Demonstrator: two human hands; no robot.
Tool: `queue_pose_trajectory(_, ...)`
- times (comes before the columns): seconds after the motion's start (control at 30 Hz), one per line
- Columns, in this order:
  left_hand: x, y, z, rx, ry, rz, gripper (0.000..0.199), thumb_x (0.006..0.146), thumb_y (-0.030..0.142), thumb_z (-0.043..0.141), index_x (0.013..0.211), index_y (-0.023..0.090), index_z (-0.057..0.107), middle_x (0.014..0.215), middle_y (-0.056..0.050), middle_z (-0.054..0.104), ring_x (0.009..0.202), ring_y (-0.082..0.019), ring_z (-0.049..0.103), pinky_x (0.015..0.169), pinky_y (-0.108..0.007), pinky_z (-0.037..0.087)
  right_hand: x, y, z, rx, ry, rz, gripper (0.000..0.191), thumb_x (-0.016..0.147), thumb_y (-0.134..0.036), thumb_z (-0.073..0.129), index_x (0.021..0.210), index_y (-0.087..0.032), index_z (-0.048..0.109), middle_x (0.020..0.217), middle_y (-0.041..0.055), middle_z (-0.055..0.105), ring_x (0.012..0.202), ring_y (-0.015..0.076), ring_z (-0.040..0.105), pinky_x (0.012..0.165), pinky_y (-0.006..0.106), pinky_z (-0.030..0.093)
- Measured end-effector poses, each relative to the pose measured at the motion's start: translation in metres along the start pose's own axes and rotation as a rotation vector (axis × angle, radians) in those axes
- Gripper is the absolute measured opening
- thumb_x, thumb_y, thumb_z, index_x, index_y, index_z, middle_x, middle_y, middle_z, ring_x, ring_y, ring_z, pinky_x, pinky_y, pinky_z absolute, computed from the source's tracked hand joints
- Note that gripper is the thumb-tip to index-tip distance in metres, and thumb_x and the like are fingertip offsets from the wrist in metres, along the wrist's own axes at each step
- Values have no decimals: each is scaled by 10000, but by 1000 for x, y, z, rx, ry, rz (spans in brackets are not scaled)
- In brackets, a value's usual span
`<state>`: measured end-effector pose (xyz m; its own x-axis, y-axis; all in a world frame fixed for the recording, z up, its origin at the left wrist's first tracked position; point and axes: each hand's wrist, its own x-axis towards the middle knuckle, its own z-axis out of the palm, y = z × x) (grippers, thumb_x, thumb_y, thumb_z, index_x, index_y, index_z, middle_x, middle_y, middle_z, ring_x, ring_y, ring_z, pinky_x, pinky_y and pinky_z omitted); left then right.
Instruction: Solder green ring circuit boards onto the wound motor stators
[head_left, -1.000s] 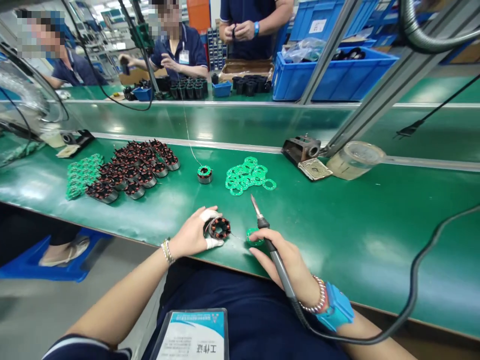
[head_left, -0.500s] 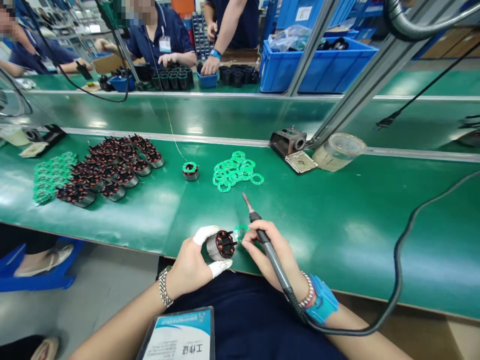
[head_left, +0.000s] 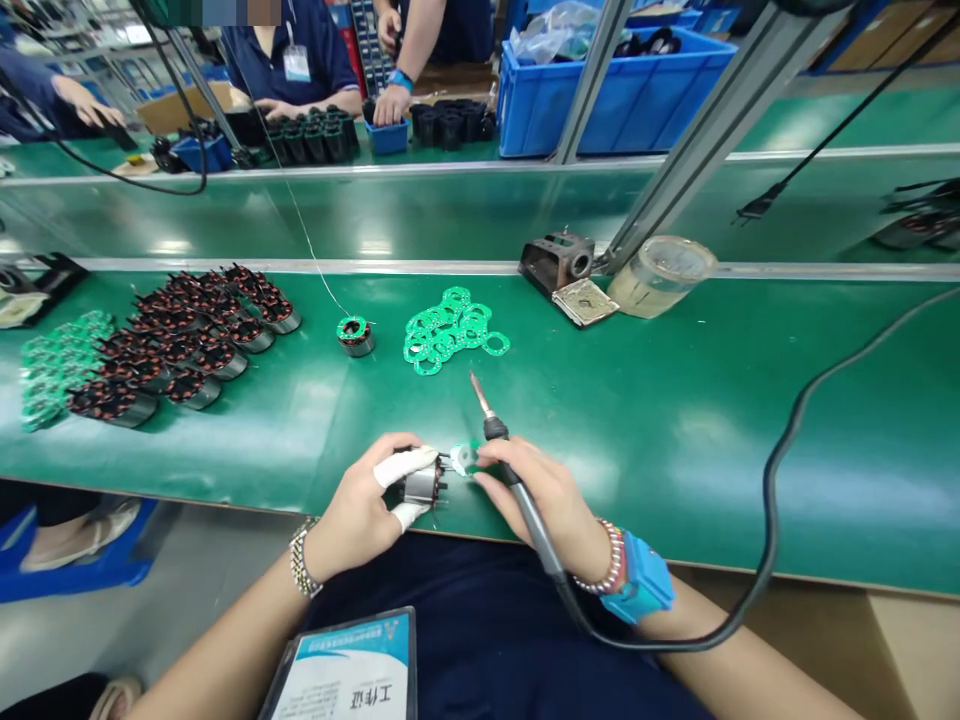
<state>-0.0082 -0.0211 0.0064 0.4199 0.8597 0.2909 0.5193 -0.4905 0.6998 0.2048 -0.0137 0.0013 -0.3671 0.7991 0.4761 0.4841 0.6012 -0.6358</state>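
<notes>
Wound stator [head_left: 422, 484], above the table's [head_left: 675, 450] near edge: my left hand [head_left: 356, 520] grips it between white-wrapped thumb and finger, prongs facing right. With my right hand [head_left: 551, 495] I pinch a green ring board [head_left: 459, 461] beside the prongs, contact unclear, and grasp a soldering iron [head_left: 538, 530]. Loose ring boards [head_left: 444, 332] lie toward the table's far edge.

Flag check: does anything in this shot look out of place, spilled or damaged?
I see nothing spilled or damaged. One mild oddity: at upper right, a black plug dangles from its cord, its prongs in no socket.
</notes>
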Motion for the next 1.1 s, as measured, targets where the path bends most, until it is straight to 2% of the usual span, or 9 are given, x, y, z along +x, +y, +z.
queue_pose_trajectory(0.13,2,-12,-3,-84,-16,-69,390,697,134,614,1071,212,535,1069,-89,557,943,-200,580,797,-344,499,-3,5,-24,24,9,16,119,834,-185,501,913,-205,588,682,25,637,585,134,592,560,247,503)
queue_pose_trajectory(0.27,3,-15,2,-134,-4,-59,392,696,137,624,1069,213,531,1072,-89,546,952,-196,575,787,-334,500,-5,9,-36,69,25,19,159,812,-229,538,947,-199,617,726,46,676,635,160,626,587,281,518)
queue_pose_trajectory(0.37,4,-14,4,-150,-6,-47,398,701,138,620,1079,218,527,1064,-85,549,958,-195,573,791,-335,498,-4,11,-36,102,32,104,121,798,-195,535,858,-207,640,740,42,690,666,159,642,616,274,527)
queue_pose_trajectory(0.47,4,-14,4,-141,-13,-61,397,694,130,619,1072,219,535,1054,-84,559,956,-199,576,793,-340,497,-2,10,-34,127,-31,140,122,796,-205,527,814,-217,648,709,28,689,635,148,638,616,266,529)
queue_pose_trajectory(0.6,4,-16,4,-137,-12,-72,395,690,131,624,1067,217,540,1046,-85,562,953,-201,578,796,-348,496,0,10,-32,150,-91,121,138,799,-213,516,806,-208,654,661,28,680,579,143,615,559,255,508)
queue_pose_trajectory(0.73,4,-16,4,-138,-7,-68,406,690,127,621,1075,222,532,1054,-84,555,955,-198,575,796,-349,495,0,12,-32,144,-119,130,136,801,-216,521,812,-213,657,665,24,681,586,142,621,580,257,512)
queue_pose_trajectory(1.1,4,-17,5,-145,13,-60,419,691,130,631,1085,217,520,1073,-87,543,941,-187,580,790,-336,499,-2,13,-31,185,-106,116,125,802,-200,533,837,-205,653,662,25,660,599,143,615,576,259,505)
